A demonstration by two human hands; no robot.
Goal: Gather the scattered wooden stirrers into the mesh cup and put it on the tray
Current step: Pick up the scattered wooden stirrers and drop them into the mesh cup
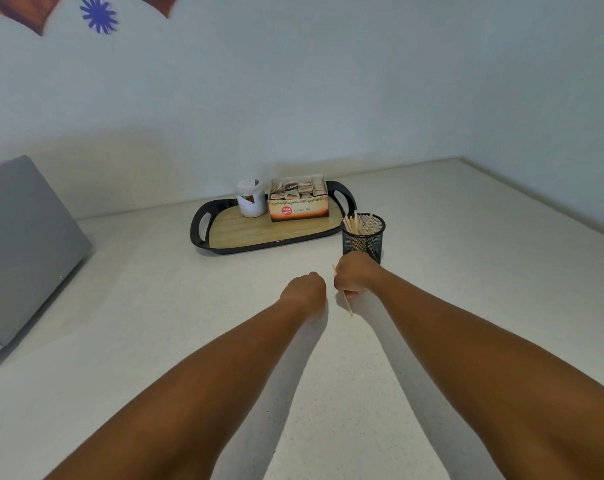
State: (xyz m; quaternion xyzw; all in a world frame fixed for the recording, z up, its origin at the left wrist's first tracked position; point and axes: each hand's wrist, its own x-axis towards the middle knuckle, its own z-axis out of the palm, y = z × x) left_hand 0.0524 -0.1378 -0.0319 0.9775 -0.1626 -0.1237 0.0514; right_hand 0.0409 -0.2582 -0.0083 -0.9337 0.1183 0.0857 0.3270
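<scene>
A black mesh cup (362,239) stands on the white counter just right of the tray, with several wooden stirrers (357,223) upright inside it. The black-rimmed tray (203,233) with a wood-look floor lies at the back centre. My right hand (354,277) is curled just in front of the cup and holds one wooden stirrer (347,303), whose lower end slants down toward me. My left hand (305,289) is a closed fist beside it, low over the counter, with nothing visible in it.
On the tray stand a white jar (251,199) and a box of ginger tea (298,199). A grey appliance (20,251) fills the left side of the counter. A wall runs along the back and the right.
</scene>
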